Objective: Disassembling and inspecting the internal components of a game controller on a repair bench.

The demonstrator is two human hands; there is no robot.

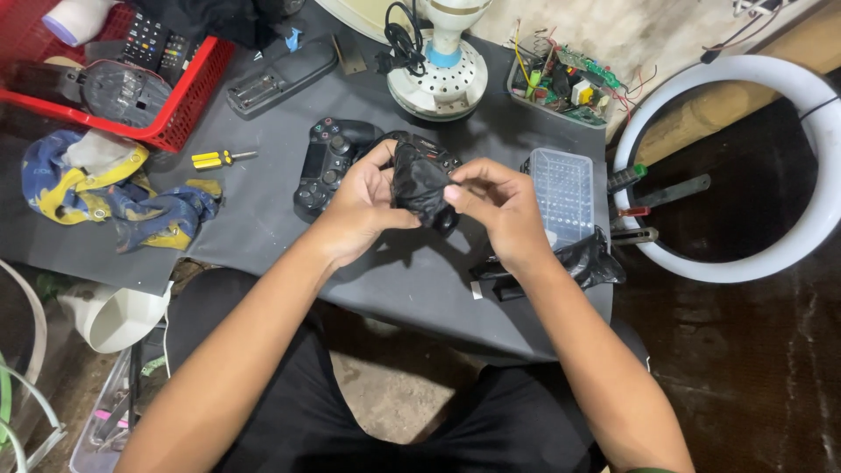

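Observation:
My left hand [363, 206] and my right hand [495, 206] both grip a crumpled black plastic bag [419, 182], held just above a dark grey mat [263, 219]. The bag hides most of a black device beneath it. A black game controller [328, 162] lies on the mat just left of my left hand. Below my right wrist rests another bunched black bag [587, 263] beside a small black block [504, 285].
A clear plastic parts box [563, 193] sits right of my hands. A red basket [188, 96] of remotes, a yellow screwdriver [215, 158], a blue-yellow rag [114, 197], a white fan base [438, 79], a circuit-board tray [565, 83] and a white ring light [815, 158] surround the mat.

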